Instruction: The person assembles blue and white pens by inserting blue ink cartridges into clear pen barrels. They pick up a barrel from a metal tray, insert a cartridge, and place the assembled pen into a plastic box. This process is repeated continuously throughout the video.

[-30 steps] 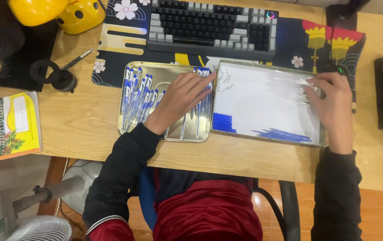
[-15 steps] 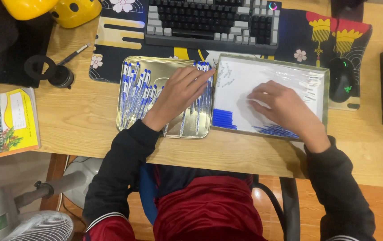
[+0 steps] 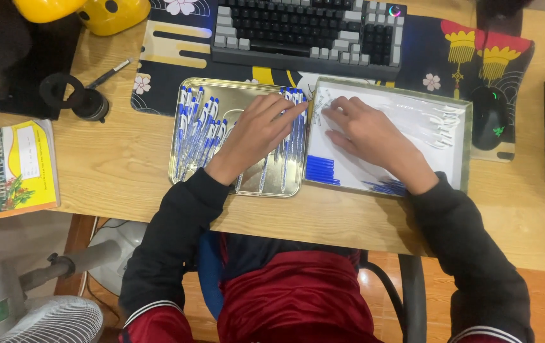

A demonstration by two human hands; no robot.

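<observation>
Right hand [image 3: 364, 130] has slid over from the far edge to the small springs [image 3: 320, 101] in the white tray [image 3: 453, 166], fingers loosely spread, while left hand [image 3: 256, 133] stays flat on the silver pen tray [image 3: 186, 86].

Your left hand [image 3: 256, 136] hides pens in the metal tray [image 3: 190, 86]; your right hand [image 3: 374, 136] covers small parts too tiny to identify. The keyboard [image 3: 304, 28] is cropped at top.

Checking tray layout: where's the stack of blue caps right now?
Head view: the blue caps lie in the white tray, near its front-left corner, below the right hand.
</observation>
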